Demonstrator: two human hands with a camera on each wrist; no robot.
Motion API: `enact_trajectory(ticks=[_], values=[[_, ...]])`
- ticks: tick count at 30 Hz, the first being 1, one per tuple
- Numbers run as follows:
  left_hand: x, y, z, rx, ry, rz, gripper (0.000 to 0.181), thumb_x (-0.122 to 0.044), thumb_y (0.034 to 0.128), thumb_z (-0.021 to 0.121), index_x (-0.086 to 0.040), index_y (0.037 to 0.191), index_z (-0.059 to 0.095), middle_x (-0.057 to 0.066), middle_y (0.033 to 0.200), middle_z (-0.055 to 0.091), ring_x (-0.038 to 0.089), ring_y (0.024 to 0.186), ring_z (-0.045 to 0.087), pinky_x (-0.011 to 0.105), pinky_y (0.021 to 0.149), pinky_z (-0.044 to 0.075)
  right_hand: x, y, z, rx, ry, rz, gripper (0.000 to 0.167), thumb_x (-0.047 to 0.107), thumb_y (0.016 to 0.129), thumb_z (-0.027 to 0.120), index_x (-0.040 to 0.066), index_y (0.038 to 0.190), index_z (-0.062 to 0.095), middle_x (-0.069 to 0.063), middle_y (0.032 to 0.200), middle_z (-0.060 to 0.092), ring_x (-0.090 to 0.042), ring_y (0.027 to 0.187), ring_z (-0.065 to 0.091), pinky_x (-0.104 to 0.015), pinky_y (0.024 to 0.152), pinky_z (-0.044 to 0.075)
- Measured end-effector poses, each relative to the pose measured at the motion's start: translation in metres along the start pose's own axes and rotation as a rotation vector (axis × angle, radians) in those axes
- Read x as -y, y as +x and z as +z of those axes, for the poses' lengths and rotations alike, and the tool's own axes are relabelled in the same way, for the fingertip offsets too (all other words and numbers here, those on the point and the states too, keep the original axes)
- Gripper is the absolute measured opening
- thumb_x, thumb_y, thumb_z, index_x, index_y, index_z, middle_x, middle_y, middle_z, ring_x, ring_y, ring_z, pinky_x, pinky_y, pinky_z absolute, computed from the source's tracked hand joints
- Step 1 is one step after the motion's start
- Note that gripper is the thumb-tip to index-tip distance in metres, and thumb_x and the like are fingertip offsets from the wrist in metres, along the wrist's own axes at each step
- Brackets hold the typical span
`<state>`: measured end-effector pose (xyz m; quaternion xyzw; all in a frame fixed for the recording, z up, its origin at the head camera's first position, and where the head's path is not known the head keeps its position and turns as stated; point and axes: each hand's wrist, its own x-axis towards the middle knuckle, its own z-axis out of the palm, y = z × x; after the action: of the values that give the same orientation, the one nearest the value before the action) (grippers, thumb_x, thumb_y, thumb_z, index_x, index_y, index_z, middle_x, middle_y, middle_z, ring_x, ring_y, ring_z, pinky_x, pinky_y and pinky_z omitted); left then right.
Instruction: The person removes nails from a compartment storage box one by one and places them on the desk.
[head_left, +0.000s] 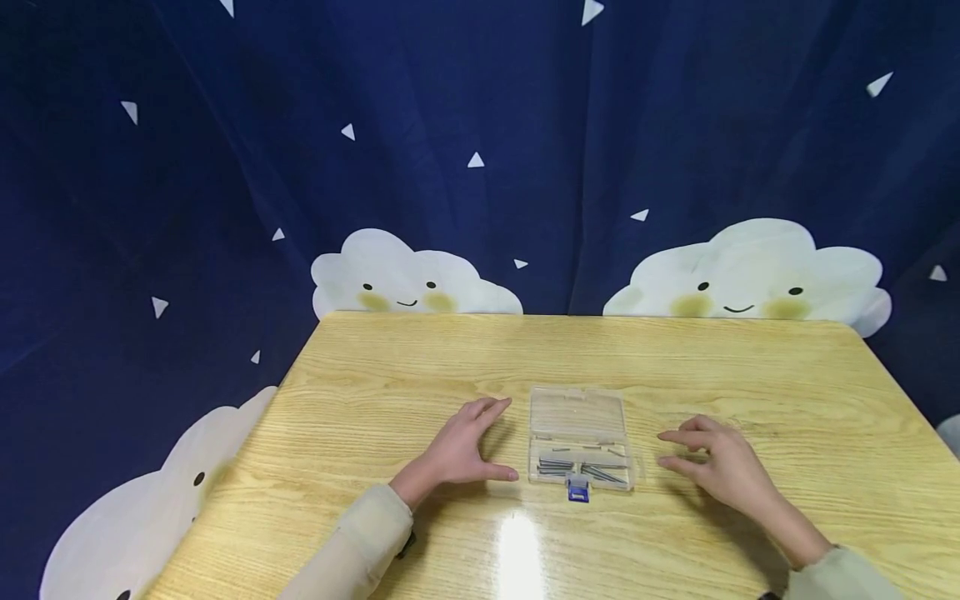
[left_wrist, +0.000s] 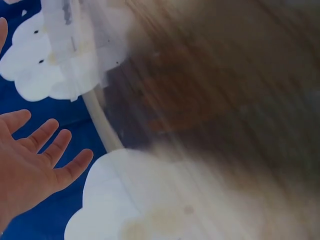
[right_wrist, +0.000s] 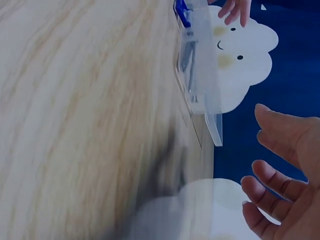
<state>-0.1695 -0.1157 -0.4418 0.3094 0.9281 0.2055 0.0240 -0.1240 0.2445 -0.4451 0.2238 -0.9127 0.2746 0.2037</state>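
A clear plastic box (head_left: 592,457) lies on the wooden tabletop (head_left: 420,358), about midway between its left and right edges and well apart from the back edge. Its clear lid (head_left: 576,412) is open toward the back edge, and a blue latch (head_left: 578,490) sticks out from the side facing the person. Inside, thin metal rods (head_left: 555,467) lie in two bunches, one in the left front part and one in the right front part, with a few shorter pieces behind them.

The left hand (head_left: 465,446) is over the tabletop on the box's left-edge side, near the box but apart from it; its thumb and fingers are spread wide and hold nothing. The right hand (head_left: 723,458) is on the right-edge side, also apart from the box, its fingers loosely bent, thumb and fingertips parted, holding nothing.

Past the back edge hangs a dark blue curtain (head_left: 525,83) with smiling white clouds (head_left: 408,275).
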Motion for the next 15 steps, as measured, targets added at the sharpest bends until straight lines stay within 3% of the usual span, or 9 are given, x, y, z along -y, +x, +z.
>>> enact_trajectory(ticks=[7,15], values=[[-0.004,0.009,0.006,0.051,-0.003,0.043,0.097,-0.057,0.0671,0.071,-0.013,0.143,0.03,0.01,0.135,0.039,0.027,0.121,0.039,0.044,0.094,0.036,0.003,0.003,0.013,-0.014,0.095,-0.037,0.026,0.006,0.059,0.082,0.005,0.083,0.072,0.003,0.074,0.055,0.005,0.057,0.038,-0.019,0.046,0.034],[-0.002,0.017,0.017,0.099,-0.024,0.062,0.097,-0.058,0.0655,0.072,-0.016,0.143,0.03,0.009,0.135,0.04,0.026,0.12,0.04,0.044,0.094,0.036,0.005,0.002,0.027,0.029,0.159,-0.021,0.021,0.005,0.06,0.081,0.007,0.08,0.073,0.005,0.072,0.051,-0.003,0.058,0.039,-0.019,0.048,0.033]])
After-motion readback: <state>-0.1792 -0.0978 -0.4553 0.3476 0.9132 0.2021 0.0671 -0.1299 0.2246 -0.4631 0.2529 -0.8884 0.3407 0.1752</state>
